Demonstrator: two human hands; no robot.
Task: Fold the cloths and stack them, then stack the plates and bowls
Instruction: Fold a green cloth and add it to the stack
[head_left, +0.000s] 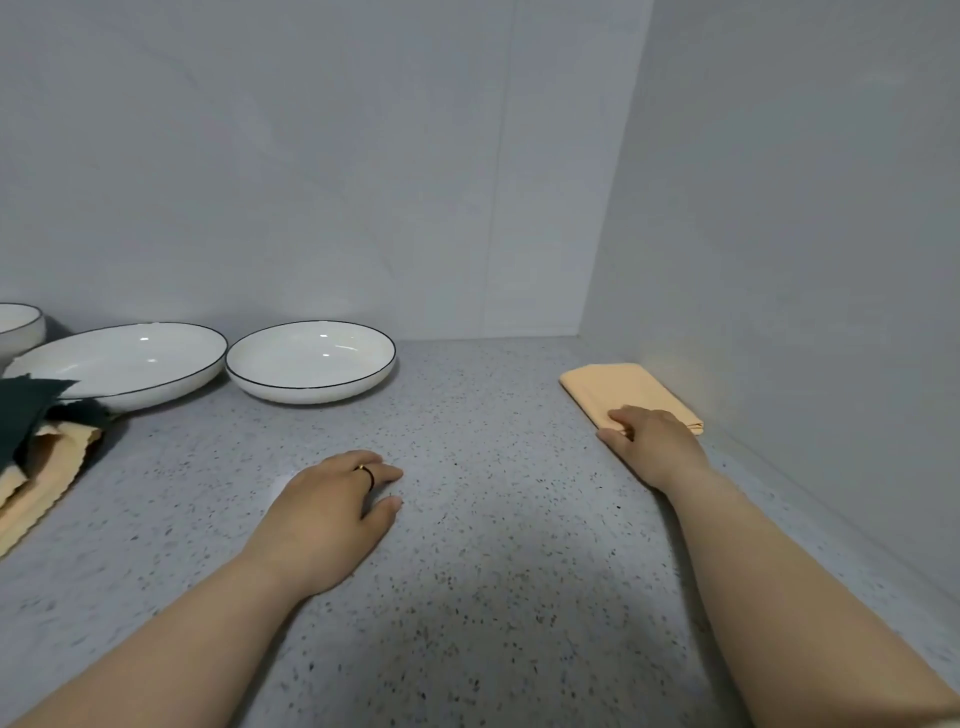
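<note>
A folded orange cloth (618, 387) lies at the back right of the counter, close to the right wall. My right hand (652, 447) is on its near end, fingers curled over the top and thumb at the cloth's near corner. My left hand (337, 501), with a ring on one finger, rests on the bare counter near the middle, fingers loosely curled and holding nothing. Two white black-rimmed deep plates sit side by side at the back left: one (311, 361) nearer the middle, one (124, 361) further left. A white bowl (21, 325) is cut off at the left edge.
At the left edge lies a loose heap: a dark green cloth (23, 410) over unfolded orange cloths (39, 483), the green one overlapping the left plate's rim. Grey walls close in the speckled counter (493, 571) at the back and right.
</note>
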